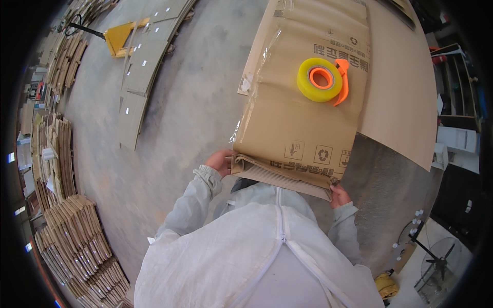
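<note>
A bundle of flattened brown cardboard boxes [303, 113], partly wrapped in clear film, lies stretched away from me. My left hand [220, 161] grips its near left corner and my right hand [339, 195] grips its near right corner. On top of the bundle rests a yellow roll of tape on an orange dispenser [322, 78]. My grey sleeves and white apron fill the lower part of the view.
A larger cardboard sheet [405, 97] lies under the bundle on the right. Stacks of folded cardboard [77, 236] line the left side, flat sheets [146, 66] lie on the concrete floor, a yellow pallet jack [119, 37] stands far left. A fan [436, 262] stands at lower right.
</note>
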{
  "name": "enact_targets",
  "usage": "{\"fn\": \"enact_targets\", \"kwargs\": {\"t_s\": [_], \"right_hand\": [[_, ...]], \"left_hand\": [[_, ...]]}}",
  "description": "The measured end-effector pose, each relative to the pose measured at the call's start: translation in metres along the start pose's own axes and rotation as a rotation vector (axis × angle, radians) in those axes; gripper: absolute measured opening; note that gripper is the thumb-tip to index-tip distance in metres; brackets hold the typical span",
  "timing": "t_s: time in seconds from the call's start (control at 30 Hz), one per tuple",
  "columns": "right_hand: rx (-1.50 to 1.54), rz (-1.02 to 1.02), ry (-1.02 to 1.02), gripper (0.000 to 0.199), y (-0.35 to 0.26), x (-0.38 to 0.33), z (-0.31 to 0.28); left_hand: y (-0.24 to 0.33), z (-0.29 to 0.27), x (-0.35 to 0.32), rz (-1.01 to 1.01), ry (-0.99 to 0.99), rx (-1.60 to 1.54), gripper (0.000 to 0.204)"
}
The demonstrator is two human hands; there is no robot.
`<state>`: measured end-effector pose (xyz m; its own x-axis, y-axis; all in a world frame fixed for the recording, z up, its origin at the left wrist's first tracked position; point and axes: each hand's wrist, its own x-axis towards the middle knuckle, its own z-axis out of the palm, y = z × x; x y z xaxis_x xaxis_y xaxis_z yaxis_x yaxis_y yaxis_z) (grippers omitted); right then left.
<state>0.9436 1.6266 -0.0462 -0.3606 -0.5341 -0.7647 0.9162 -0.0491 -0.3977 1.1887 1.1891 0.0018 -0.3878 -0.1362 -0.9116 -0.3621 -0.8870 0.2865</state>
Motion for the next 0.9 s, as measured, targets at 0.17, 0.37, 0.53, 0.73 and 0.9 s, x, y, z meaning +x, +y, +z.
{"fn": "enact_targets", "kwargs": {"t_s": [0.17, 0.37, 0.53, 0.73, 0.9], "right_hand": [[0.184, 0.021, 0.015, 0.045, -0.002, -0.001, -0.026], [0.154, 0.076, 0.201, 0.048, -0.005, -0.007, -0.035], [-0.106, 0.06, 0.54, 0.05, -0.018, -0.011, -0.013], [0.282, 0.204, 0.421, 0.065, -0.054, -0.012, 0.01], [0.098, 0.254, 0.279, 0.081, -0.069, -0.005, 0.037]], "left_hand": [[0.007, 0.004, -0.028, -0.069, -0.073, -0.297, 0.048], [-0.024, -0.012, -0.025, 0.25, -0.033, 0.124, 0.071], [-0.026, -0.02, 0.0, 1.103, -0.052, 1.072, 0.091], [0.015, -0.017, 0.033, 1.105, -0.211, 1.27, 0.106], [0.011, -0.019, 0.039, 0.96, -0.317, 1.01, 0.101]]}}
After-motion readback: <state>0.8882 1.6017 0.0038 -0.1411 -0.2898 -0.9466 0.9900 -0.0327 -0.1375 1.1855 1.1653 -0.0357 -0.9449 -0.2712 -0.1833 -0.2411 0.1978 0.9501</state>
